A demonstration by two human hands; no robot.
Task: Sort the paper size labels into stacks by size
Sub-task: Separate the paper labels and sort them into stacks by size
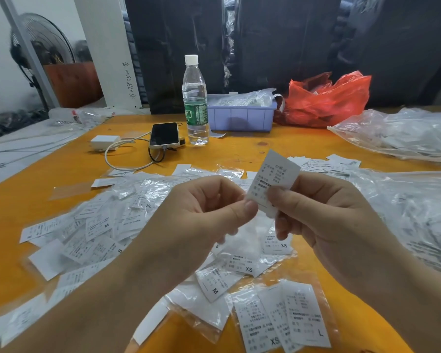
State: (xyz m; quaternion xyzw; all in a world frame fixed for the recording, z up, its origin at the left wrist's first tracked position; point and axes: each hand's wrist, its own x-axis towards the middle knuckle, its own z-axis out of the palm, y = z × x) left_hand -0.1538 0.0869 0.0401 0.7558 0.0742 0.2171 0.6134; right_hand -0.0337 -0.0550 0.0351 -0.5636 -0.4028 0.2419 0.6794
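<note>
- Both hands are raised over the middle of the table (239, 154); between them stands one paper size label (275, 178), upright and tilted slightly toward 1 o'clock
- The left hand (204, 212) pinches the label's lower left corner between thumb and curled fingers; the right hand (323, 215) pinches its lower right edge the same way; neither holds anything else
- My reading of the step: a single label has been lifted out for checking; its size letter is hidden behind the right thumb, so I cannot tell which size it is
- The next move calls for uncovering that letter, then laying the label on the matching stack; no tidy stacks show yet
- The loose pile of labels (99, 225) spreads from 9 o'clock round to 6 o'clock of the hands; many sit in clear sleeves
- Readable letters: "XL" and "M" at 9 o'clock; "XS" twice just below the hands; "M" at 6 o'clock; "XS" and "L" at 5 o'clock near the table's front edge; other print is too small to read
- At 12 o'clock stand a water bottle (195, 103) with a green wrapper, its writing illegible, and a phone (164, 135)
</note>
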